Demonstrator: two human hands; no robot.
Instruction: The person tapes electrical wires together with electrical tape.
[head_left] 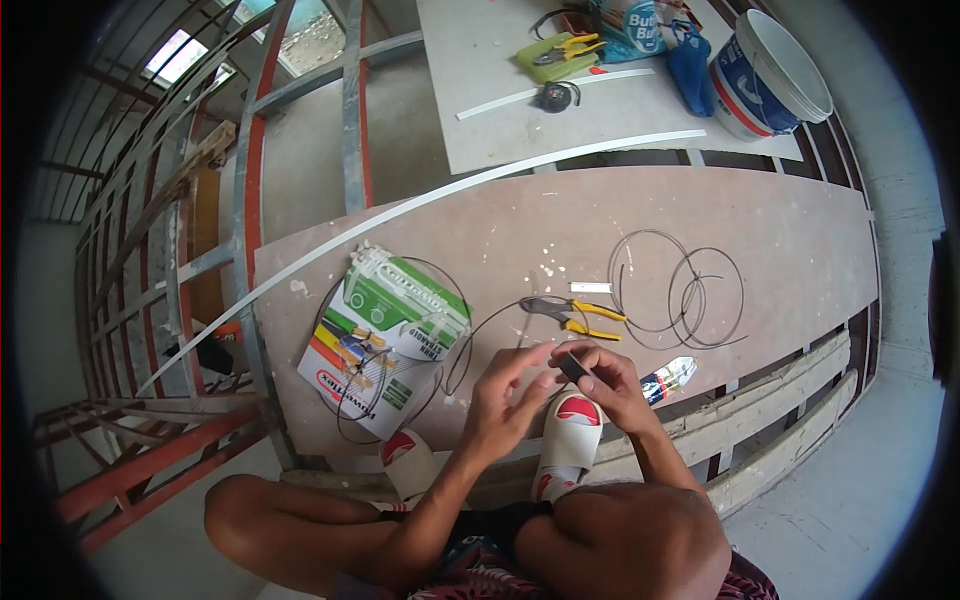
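My right hand [608, 384] pinches a small black object [572, 368] between thumb and fingers, held above the board's near edge. My left hand [510, 392] is beside it with fingers spread, fingertips reaching toward the black object and a thin black wire [490, 322] that runs up to it. Yellow-handled pliers [575, 315] lie on the brown board [780, 230] just beyond both hands. A green and white cable package [385, 335] lies to the left with wire looped around it.
A coil of black wire [680, 290] lies to the right on the board, a small tube [668, 378] near my right wrist. A long white strip [400, 215] crosses the board. Farther off are a white bucket [770, 70], a blue bag, and cutters. Metal framing drops away at left.
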